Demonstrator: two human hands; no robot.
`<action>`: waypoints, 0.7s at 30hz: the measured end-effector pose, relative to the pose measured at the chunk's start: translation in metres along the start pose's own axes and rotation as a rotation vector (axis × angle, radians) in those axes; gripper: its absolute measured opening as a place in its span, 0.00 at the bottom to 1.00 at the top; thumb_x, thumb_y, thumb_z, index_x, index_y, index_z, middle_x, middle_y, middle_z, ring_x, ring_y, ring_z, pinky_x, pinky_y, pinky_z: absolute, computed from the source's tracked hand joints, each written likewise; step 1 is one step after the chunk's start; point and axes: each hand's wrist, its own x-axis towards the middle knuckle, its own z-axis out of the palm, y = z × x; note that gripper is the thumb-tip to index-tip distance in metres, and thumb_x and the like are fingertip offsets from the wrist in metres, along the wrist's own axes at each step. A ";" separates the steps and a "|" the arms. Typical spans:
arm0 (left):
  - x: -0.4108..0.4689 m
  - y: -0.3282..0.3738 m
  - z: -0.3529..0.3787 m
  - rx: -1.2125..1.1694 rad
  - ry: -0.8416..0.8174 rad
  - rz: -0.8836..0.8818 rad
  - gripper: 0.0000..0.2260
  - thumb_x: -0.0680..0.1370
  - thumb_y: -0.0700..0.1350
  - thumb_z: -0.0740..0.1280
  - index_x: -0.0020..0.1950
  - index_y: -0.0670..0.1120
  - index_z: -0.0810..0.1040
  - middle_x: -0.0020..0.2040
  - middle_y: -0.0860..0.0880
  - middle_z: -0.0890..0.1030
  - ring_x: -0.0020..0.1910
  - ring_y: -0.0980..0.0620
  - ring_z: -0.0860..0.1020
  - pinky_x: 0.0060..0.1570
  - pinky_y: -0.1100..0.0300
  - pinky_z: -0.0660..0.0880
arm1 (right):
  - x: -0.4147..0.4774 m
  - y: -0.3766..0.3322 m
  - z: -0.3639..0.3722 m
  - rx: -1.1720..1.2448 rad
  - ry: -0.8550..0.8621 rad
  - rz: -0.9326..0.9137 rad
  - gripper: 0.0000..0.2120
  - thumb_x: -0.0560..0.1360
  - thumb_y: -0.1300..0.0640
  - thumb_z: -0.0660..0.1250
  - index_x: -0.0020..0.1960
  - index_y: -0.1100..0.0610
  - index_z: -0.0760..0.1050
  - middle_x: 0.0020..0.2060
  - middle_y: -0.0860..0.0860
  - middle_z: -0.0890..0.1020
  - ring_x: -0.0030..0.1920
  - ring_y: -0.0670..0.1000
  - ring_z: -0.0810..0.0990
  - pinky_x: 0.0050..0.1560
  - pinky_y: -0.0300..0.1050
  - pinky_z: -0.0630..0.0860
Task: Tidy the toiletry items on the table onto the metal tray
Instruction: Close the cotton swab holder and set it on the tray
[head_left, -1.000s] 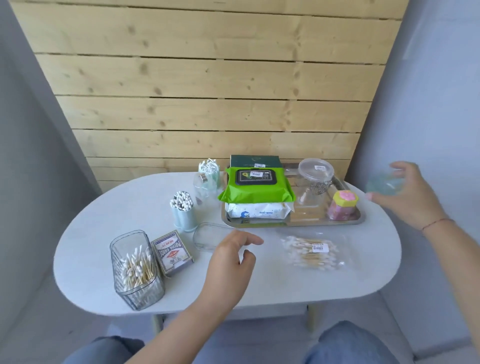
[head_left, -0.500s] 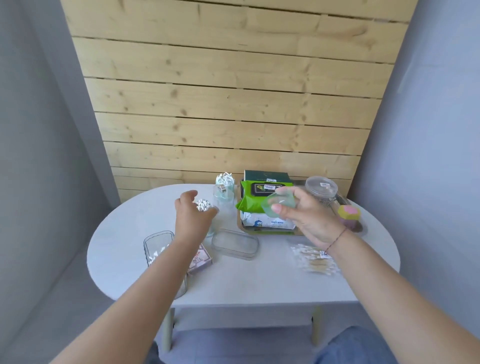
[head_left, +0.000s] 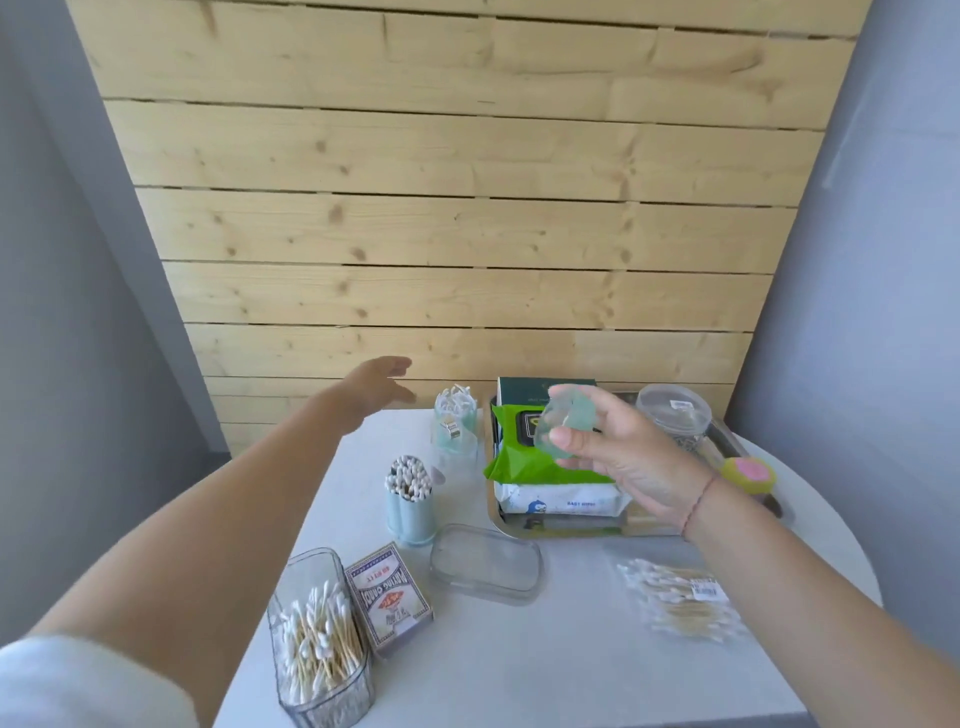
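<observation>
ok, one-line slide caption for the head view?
Right hand holds a translucent green lid above the metal tray; left hand reaches out, open.

Soft, even daylight fills the scene; the white tabletop (head_left: 519, 649) is bright, with only faint shadows. The wide lens bows the wooden wall (head_left: 467, 208) outward at the edges. The right hand (head_left: 623, 457) and left hand (head_left: 374, 384) are slightly motion-blurred.
</observation>
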 end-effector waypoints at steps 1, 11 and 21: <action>0.010 -0.002 0.004 0.011 -0.047 0.000 0.28 0.74 0.31 0.66 0.73 0.43 0.65 0.73 0.43 0.67 0.71 0.44 0.66 0.71 0.50 0.61 | 0.014 -0.003 0.001 -0.071 0.017 -0.014 0.32 0.60 0.51 0.76 0.62 0.52 0.71 0.55 0.51 0.79 0.48 0.45 0.82 0.49 0.42 0.80; 0.078 -0.040 0.023 0.232 -0.354 0.008 0.41 0.69 0.33 0.73 0.76 0.47 0.57 0.76 0.50 0.62 0.75 0.50 0.58 0.73 0.50 0.56 | 0.182 -0.013 0.021 -1.015 -0.086 -0.056 0.33 0.67 0.49 0.75 0.68 0.50 0.67 0.62 0.52 0.74 0.58 0.51 0.75 0.54 0.41 0.70; 0.093 -0.055 0.043 0.283 -0.446 0.141 0.17 0.67 0.47 0.70 0.55 0.57 0.76 0.53 0.55 0.80 0.55 0.53 0.77 0.52 0.60 0.73 | 0.222 0.014 0.030 -1.246 -0.253 0.041 0.36 0.67 0.55 0.76 0.71 0.49 0.65 0.67 0.54 0.70 0.63 0.55 0.72 0.60 0.46 0.69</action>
